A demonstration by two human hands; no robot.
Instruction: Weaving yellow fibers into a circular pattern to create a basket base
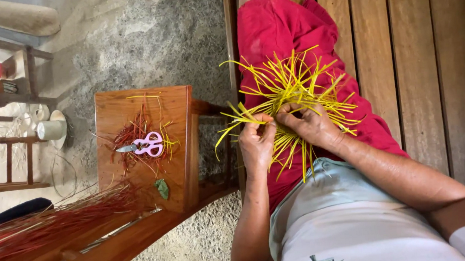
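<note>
Yellow strips (pixel 290 91) fan out across your lap, lying on the red cloth (pixel 277 29) that covers your legs, and their ends splay in every direction from a knot of crossings near the middle; your left hand (pixel 256 144) has its fingers pinched together on a few strips at the left edge of the bundle, while your right hand (pixel 309 124) lies curled over the centre, its fingertips pressed down on the crossing; whether the right thumb grips underneath, you cannot tell from here; the strips look thin, light and springy, stiff enough to hold a curve yet likely to kink or split if you fold them sharply; they also look smooth, so they may slide past one another; judge the best hold to be close to the crossing, not out at the loose ends, which would only whip about; beside you, well apart from both hands, pink scissors (pixel 147 145) rest on a small wooden stool (pixel 178 178) among red strips (pixel 132 133) and a few yellow offcuts; a longer sheaf of red canes (pixel 43 228) lies across a wooden bench (pixel 115 247) lower left; the plank seat (pixel 429 51) runs under you.
</note>
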